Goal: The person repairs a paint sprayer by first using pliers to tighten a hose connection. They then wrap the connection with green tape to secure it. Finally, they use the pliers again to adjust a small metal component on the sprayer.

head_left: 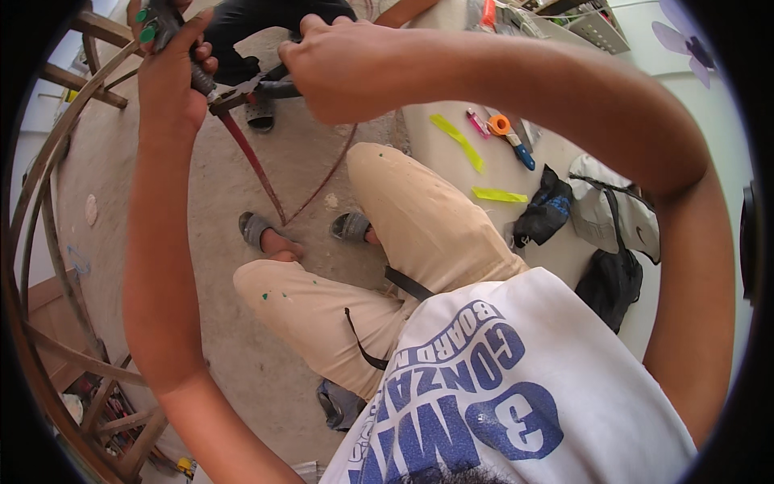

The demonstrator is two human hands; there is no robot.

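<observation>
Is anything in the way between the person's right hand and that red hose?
Only the pliers-like tool gripped in the right hand: its head reaches to the upper end of the red hose, just below the left hand. Nothing else visible stands between them.

The top of the grey tool (168, 28) is cut off by the upper edge, and part of its body is covered by the left hand (173, 81). The end of the dark handle (280, 89) is hidden by the right hand (339, 73), whose fingertips are mostly concealed. The co-worker (242, 40) is cropped at the top; the wooden frame (56, 161) is cut by the dark rim, and the small items (121, 403) beyond it cannot be made out
</observation>
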